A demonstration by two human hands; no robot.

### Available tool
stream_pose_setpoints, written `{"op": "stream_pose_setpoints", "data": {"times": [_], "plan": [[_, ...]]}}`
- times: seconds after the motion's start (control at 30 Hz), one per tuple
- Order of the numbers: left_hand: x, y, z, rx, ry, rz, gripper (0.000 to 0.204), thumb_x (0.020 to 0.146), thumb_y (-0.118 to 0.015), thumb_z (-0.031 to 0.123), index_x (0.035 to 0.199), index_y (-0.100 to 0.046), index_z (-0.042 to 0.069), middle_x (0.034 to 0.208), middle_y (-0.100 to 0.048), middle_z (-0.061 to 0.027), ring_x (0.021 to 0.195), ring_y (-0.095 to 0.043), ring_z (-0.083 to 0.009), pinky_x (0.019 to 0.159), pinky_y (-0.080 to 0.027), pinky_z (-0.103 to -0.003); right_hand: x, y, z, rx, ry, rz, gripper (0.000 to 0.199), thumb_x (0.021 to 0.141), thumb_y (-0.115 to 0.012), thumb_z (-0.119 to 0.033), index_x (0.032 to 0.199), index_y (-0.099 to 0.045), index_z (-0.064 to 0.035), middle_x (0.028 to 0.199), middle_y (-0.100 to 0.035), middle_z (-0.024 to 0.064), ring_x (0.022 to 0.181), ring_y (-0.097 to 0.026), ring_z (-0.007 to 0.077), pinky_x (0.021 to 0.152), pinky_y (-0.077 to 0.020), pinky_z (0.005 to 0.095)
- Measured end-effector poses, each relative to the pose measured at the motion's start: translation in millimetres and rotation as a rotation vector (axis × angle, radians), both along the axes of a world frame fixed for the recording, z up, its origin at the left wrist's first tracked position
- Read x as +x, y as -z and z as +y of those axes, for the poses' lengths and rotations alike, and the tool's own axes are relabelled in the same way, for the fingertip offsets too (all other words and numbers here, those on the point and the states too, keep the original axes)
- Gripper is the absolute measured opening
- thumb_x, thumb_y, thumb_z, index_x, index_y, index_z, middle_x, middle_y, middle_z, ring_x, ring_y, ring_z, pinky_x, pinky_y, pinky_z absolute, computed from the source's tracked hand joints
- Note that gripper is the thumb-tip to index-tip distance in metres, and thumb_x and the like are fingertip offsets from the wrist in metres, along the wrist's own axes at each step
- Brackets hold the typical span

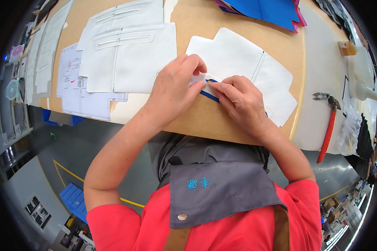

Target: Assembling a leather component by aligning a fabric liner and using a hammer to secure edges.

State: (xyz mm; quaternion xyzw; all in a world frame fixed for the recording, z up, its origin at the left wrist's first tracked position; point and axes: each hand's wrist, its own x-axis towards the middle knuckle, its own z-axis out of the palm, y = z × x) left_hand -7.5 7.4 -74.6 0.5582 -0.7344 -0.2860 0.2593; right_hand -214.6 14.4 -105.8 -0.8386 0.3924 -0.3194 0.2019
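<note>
A white sheet-like panel [234, 48] with notched corners and a dark line across it lies on the table before me. Along its near edge shows a blue strip [210, 96], partly covered by my fingers. My left hand [178, 81] is closed at the panel's near left edge, its thumb beside the blue strip and its index finger curled above. My right hand [244, 102] pinches the strip's upper end between thumb and fingers, close to the left thumb. What lies under the right palm is mostly hidden.
More white panels [144, 62] with slotted frames lie to the left, over printed paper sheets [94, 102]. Blue and pink pieces [264, 12] are stacked at the far side. Red-handled nippers [329, 125] and a clear plastic bag [351, 129] lie at right. The table edge [222, 140] runs before my apron.
</note>
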Motion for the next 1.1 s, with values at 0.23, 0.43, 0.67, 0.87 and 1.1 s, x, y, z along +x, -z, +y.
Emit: {"op": "stream_pose_setpoints", "data": {"times": [0.23,0.43,0.67,0.87,1.1], "plan": [[3.2,-8.6,-16.3,0.394,-0.003,0.060,0.015,0.088,-0.075,0.008,0.095,-0.063,0.001,0.084,-0.069,-0.0049,0.077,-0.067,-0.0129,0.072,-0.056,-0.027,-8.4,8.6,-2.9,-0.196,-0.121,0.103,0.031,0.075,-0.072,-0.003,0.107,-0.073,-0.0034,0.094,-0.063,0.0053,0.081,-0.061,0.0206,0.070,-0.0530,0.0337],[-1.6,-15.5,-25.7,0.531,-0.027,0.029,0.020,0.087,-0.079,0.014,0.091,-0.064,0.001,0.082,-0.068,-0.0032,0.076,-0.065,-0.0100,0.070,-0.056,-0.026,-7.1,10.5,-2.5,-0.344,-0.156,0.168,0.032,0.077,-0.069,-0.003,0.108,-0.070,0.0038,0.089,-0.057,0.0067,0.079,-0.057,0.0204,0.067,-0.0510,0.0323],[2.5,-9.7,-31.8,0.544,-0.025,-0.009,0.019,0.086,-0.079,0.012,0.086,-0.062,0.003,0.076,-0.064,-0.0001,0.071,-0.061,-0.0074,0.065,-0.052,-0.024,-6.2,12.1,-5.2,-0.385,-0.177,0.140,0.029,0.079,-0.068,-0.003,0.106,-0.069,0.0063,0.086,-0.055,0.0068,0.077,-0.055,0.0198,0.065,-0.0494,0.0316],[5.9,-12.1,-31.0,0.579,-0.012,0.027,0.016,0.087,-0.075,0.008,0.084,-0.060,0.003,0.076,-0.062,0.0012,0.070,-0.058,-0.0063,0.064,-0.050,-0.024,-9.4,11.7,-9.0,-0.404,-0.228,0.156,0.024,0.082,-0.069,-0.003,0.105,-0.069,0.0060,0.084,-0.053,0.0063,0.076,-0.054,0.0193,0.065,-0.0492,0.0317],[6.6,7.4,21.6,-0.328,0.178,-0.187,0.030,0.086,-0.073,-0.002,0.115,-0.072,0.005,0.106,-0.068,-0.0073,0.093,-0.064,-0.0233,0.080,-0.054,-0.034,-10.1,10.2,-8.9,-0.398,-0.229,0.152,0.027,0.081,-0.068,-0.003,0.106,-0.068,0.0065,0.085,-0.053,0.0070,0.077,-0.055,0.0198,0.068,-0.0506,0.0320]]}}
